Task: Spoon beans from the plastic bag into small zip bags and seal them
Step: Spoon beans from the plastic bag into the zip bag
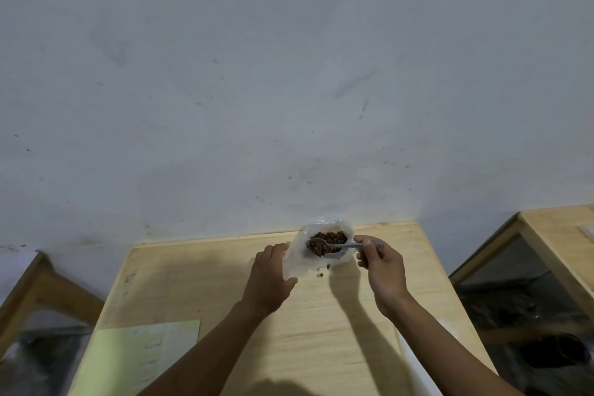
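While the beans sat heaped in the open plastic bag at the far edge of the counter, close against the wall, I was at the scooping step. The spoon lay over the bag's mouth with a brown load in its bowl, its handle running right into my right hand, whose fingers pinched the handle near its end. My left hand steadied the bag's left side, its fingers relaxed and lightly spread against the plastic; whether they gripped a fold I could not tell. A few loose beans lay on the counter just in front of the bag, between my hands. I could not make out a small zip bag for certain. By my judgement the next move called for keeping the spoon level and bringing it over an open small bag before tipping. A pale green sheet lay at the near left of the counter, well apart from the work.
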Demonstrator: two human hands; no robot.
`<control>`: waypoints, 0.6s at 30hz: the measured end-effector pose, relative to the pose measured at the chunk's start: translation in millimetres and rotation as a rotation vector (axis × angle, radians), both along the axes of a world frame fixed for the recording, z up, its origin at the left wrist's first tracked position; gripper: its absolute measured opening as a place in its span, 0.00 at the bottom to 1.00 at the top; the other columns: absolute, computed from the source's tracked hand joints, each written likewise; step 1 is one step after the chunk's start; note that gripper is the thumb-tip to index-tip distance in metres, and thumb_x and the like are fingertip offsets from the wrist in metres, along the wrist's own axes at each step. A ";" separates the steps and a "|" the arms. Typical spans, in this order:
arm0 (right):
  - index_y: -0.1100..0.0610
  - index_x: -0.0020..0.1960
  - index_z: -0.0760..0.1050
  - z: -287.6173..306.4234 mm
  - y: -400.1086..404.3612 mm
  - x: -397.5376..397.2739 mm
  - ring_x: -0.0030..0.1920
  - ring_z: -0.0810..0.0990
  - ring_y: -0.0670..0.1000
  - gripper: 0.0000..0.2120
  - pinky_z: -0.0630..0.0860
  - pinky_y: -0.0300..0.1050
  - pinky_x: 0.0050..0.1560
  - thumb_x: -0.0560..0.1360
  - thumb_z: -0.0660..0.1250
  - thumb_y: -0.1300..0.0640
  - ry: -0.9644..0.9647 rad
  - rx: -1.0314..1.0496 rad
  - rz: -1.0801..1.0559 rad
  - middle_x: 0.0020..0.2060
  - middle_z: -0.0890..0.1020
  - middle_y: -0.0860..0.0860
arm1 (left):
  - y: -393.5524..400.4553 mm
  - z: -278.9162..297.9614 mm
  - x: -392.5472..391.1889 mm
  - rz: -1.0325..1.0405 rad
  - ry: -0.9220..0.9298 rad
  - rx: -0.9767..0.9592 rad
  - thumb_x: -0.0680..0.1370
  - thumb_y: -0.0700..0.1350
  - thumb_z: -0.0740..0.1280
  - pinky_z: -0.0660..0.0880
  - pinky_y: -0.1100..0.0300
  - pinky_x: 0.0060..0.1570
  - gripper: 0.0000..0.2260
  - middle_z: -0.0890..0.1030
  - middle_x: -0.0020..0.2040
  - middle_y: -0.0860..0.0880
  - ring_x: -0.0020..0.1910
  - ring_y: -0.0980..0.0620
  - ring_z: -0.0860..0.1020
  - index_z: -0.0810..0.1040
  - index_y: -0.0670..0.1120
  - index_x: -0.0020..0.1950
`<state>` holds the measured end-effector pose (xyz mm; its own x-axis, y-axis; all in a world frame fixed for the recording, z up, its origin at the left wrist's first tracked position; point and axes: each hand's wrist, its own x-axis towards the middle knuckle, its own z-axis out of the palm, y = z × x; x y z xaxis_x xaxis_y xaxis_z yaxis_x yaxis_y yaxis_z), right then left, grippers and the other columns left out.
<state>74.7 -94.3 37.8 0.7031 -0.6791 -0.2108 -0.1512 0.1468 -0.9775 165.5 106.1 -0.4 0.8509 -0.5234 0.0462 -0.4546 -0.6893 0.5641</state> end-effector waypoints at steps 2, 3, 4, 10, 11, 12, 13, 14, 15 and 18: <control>0.55 0.48 0.83 -1.9 1.4 0.6 0.39 0.75 0.51 0.12 0.76 0.48 0.47 0.81 0.61 0.59 -0.008 -0.004 -0.004 0.39 0.81 0.53 | 0.0 -0.9 2.2 -0.003 -0.003 -0.005 0.66 0.44 0.76 0.71 0.52 0.58 0.30 0.75 0.59 0.43 0.55 0.42 0.74 0.72 0.39 0.65; 0.55 0.48 0.83 -2.5 2.0 1.0 0.39 0.75 0.52 0.12 0.76 0.49 0.47 0.81 0.61 0.59 -0.013 -0.011 -0.002 0.40 0.81 0.53 | 0.2 -1.3 3.2 -0.002 0.000 -0.006 0.66 0.44 0.76 0.71 0.52 0.58 0.30 0.75 0.59 0.43 0.55 0.42 0.74 0.72 0.39 0.65; 0.55 0.48 0.83 -2.6 2.3 0.9 0.40 0.76 0.52 0.11 0.76 0.49 0.48 0.81 0.61 0.60 -0.019 -0.019 0.006 0.40 0.82 0.52 | 0.2 -0.9 3.8 -0.002 0.001 -0.005 0.67 0.44 0.76 0.70 0.52 0.58 0.30 0.75 0.59 0.43 0.55 0.42 0.74 0.72 0.39 0.66; 0.54 0.50 0.83 0.4 -1.6 3.3 0.39 0.76 0.51 0.11 0.77 0.49 0.47 0.81 0.62 0.59 -0.039 -0.100 -0.001 0.38 0.82 0.51 | 2.6 -0.6 6.5 0.012 0.009 -0.002 0.68 0.44 0.76 0.70 0.54 0.59 0.30 0.75 0.60 0.44 0.56 0.44 0.73 0.70 0.41 0.67; 0.55 0.50 0.83 0.8 -3.7 4.3 0.39 0.76 0.51 0.11 0.76 0.46 0.46 0.81 0.61 0.59 -0.040 -0.100 -0.028 0.38 0.81 0.51 | 3.5 -1.1 7.5 0.016 0.008 0.005 0.68 0.44 0.77 0.70 0.54 0.59 0.30 0.75 0.60 0.44 0.56 0.43 0.73 0.71 0.41 0.67; 0.55 0.50 0.82 1.5 -6.1 5.4 0.38 0.76 0.51 0.11 0.76 0.43 0.45 0.82 0.60 0.59 -0.041 -0.100 -0.057 0.39 0.81 0.51 | 4.5 -2.1 8.6 0.019 0.006 0.012 0.68 0.44 0.77 0.70 0.54 0.59 0.30 0.75 0.60 0.44 0.57 0.43 0.73 0.70 0.41 0.68; 0.56 0.51 0.82 1.3 -8.8 7.1 0.39 0.76 0.50 0.11 0.75 0.39 0.43 0.82 0.60 0.59 -0.044 -0.101 -0.087 0.40 0.81 0.51 | 6.0 -2.9 9.5 0.024 0.011 0.020 0.68 0.44 0.76 0.69 0.54 0.60 0.30 0.75 0.60 0.44 0.57 0.43 0.73 0.70 0.41 0.68; 0.56 0.51 0.82 0.5 -11.5 8.9 0.39 0.77 0.49 0.11 0.75 0.38 0.43 0.82 0.60 0.59 -0.044 -0.106 -0.113 0.42 0.81 0.51 | 7.6 -3.4 10.3 0.029 0.017 0.031 0.69 0.45 0.76 0.69 0.55 0.60 0.30 0.75 0.60 0.45 0.57 0.44 0.73 0.70 0.42 0.68; 0.56 0.52 0.81 -2.5 -14.5 11.3 0.40 0.77 0.48 0.11 0.76 0.40 0.44 0.82 0.60 0.59 -0.039 -0.118 -0.136 0.44 0.82 0.51 | 9.3 -4.1 11.0 0.034 0.023 0.048 0.69 0.45 0.75 0.68 0.56 0.61 0.30 0.75 0.61 0.46 0.58 0.45 0.73 0.69 0.43 0.69; 0.54 0.54 0.82 -20.0 -22.7 18.5 0.47 0.80 0.50 0.11 0.79 0.53 0.53 0.82 0.60 0.56 0.021 -0.171 -0.171 0.51 0.83 0.52 | 13.2 -9.1 12.7 0.041 0.036 0.107 0.70 0.48 0.74 0.67 0.57 0.63 0.30 0.73 0.63 0.47 0.61 0.46 0.71 0.68 0.45 0.70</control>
<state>93.2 -117.1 17.8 0.5717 -0.8149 -0.0957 -0.1591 0.0043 -0.9872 178.1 119.3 -9.5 0.8716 -0.4887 -0.0390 -0.4057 -0.7636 0.5022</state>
